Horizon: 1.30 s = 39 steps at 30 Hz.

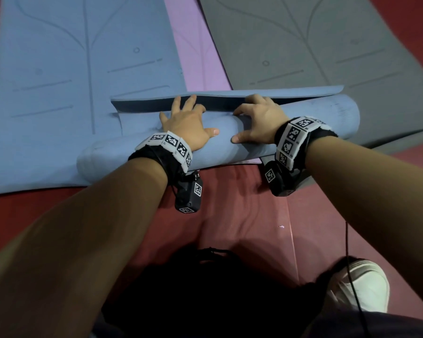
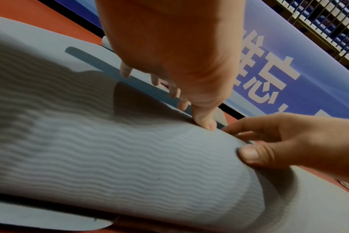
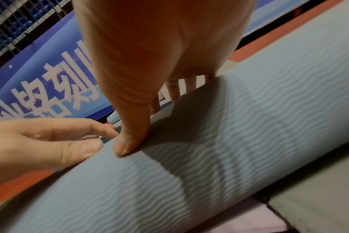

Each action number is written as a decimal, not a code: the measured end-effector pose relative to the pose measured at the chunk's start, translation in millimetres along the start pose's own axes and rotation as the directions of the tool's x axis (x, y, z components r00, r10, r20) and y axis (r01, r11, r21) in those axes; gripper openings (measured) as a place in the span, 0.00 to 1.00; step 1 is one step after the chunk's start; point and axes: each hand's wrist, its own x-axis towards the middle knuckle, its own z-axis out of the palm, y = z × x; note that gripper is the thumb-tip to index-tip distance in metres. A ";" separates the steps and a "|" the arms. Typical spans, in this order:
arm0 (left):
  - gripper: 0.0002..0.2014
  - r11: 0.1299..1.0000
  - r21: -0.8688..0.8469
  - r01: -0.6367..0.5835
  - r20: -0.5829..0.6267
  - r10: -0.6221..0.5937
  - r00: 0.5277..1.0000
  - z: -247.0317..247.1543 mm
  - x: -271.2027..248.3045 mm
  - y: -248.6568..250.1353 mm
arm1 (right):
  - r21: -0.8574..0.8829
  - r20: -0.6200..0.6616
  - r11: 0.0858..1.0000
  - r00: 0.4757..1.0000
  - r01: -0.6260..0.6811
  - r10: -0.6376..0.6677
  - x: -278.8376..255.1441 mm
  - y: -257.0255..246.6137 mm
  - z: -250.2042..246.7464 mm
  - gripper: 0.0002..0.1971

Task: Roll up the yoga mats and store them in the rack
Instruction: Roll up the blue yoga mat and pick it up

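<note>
A blue yoga mat roll (image 1: 315, 123) lies across the flat mats in front of me, its loose end flap (image 1: 230, 95) lifted just beyond it. My left hand (image 1: 193, 118) presses on top of the roll with fingers spread and reaching the flap's edge, thumb on the near side. My right hand (image 1: 252, 120) sits beside it, fingers curled over the roll's far side, thumb pressing the near face. The left wrist view has the ribbed roll (image 2: 130, 157) under my left hand (image 2: 179, 63). In the right wrist view my right hand (image 3: 149, 63) presses the roll (image 3: 229, 141).
Flat on the red floor (image 1: 230, 215) lie a blue mat (image 1: 59, 69), a pink mat (image 1: 195, 50) and a grey mat (image 1: 327, 40); the roll rests across them. My white shoe (image 1: 362, 284) is at lower right. A blue banner (image 2: 279, 71) and wire grid (image 2: 329, 23) stand beyond.
</note>
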 end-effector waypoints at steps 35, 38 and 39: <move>0.53 0.911 0.408 -0.055 -0.130 0.118 0.984 21.1 -9.1 -1.7 | -0.366 -0.061 0.926 0.990 0.094 -0.125 10.5 -2.3 19.1 0.60; 0.47 0.905 0.419 -0.078 -0.140 0.150 0.979 20.4 -16.8 -2.6 | -0.366 -0.084 0.927 0.989 0.082 -0.121 -0.9 -3.6 21.5 0.57; 0.46 0.902 0.425 -0.080 -0.144 0.154 0.977 19.3 -20.6 -2.6 | -0.370 -0.093 0.925 0.988 0.081 -0.124 -5.9 -4.4 21.3 0.56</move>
